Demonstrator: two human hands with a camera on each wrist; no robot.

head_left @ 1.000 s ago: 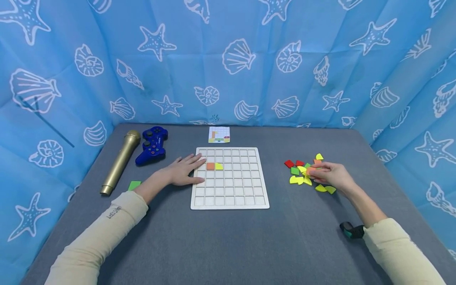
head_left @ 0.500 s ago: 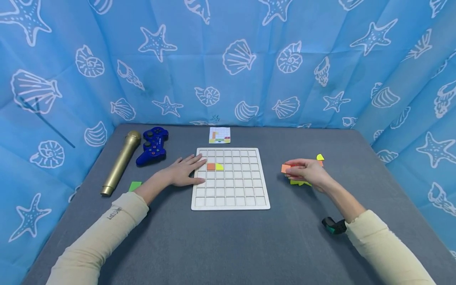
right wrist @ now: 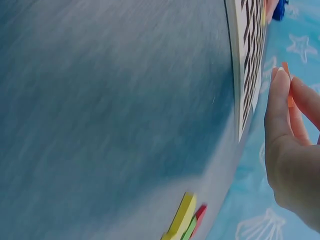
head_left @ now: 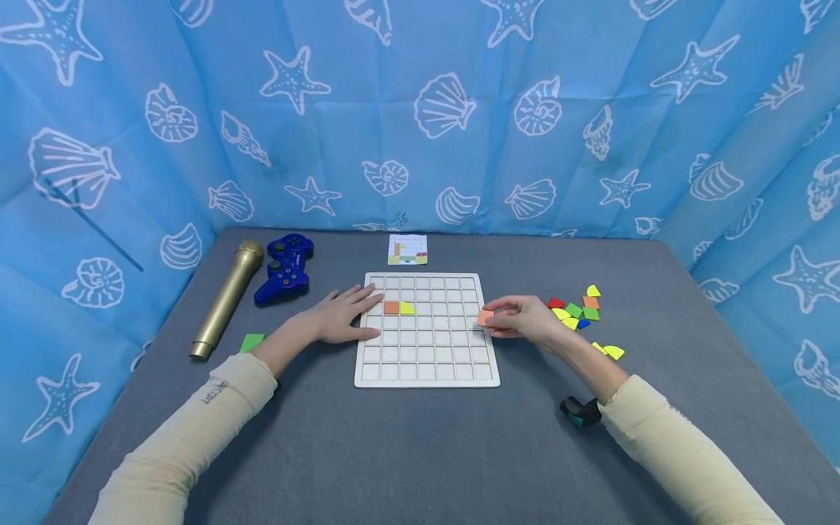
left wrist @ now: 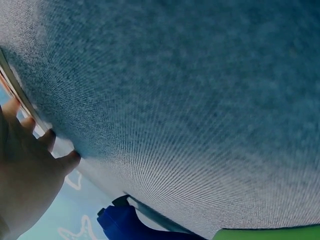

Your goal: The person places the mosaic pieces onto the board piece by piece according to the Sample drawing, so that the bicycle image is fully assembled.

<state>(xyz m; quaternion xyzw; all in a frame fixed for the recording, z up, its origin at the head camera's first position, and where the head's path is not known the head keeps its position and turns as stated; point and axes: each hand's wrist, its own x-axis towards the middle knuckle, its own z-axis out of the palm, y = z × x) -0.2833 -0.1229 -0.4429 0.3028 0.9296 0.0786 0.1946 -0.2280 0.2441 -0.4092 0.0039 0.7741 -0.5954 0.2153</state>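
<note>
A white grid board [head_left: 426, 372] lies mid-table with an orange square tile [head_left: 391, 308] and a yellow quarter-round tile [head_left: 407, 308] side by side in its cells. Spread fingers of my left hand [head_left: 337, 317] rest over the board's left edge, and the left wrist view shows the left hand [left wrist: 30, 160] there too. My right hand [head_left: 525, 319] pinches another orange square tile [head_left: 485, 318] over the board's right edge. In the right wrist view, thumb and fingers of the right hand [right wrist: 295, 145] hold that tile [right wrist: 290, 100] edge-on.
Loose yellow, green, red, blue and orange tiles [head_left: 591, 313] lie right of the board. A small pattern card [head_left: 407, 249] sits behind it. At left are a blue game controller [head_left: 285, 270], a gold microphone [head_left: 226, 299] and a green piece [head_left: 251, 342] beside the left forearm.
The right hand has picked the orange square tile from the loose pile and carried it left to the board's right edge. The left hand has stayed on the board.
</note>
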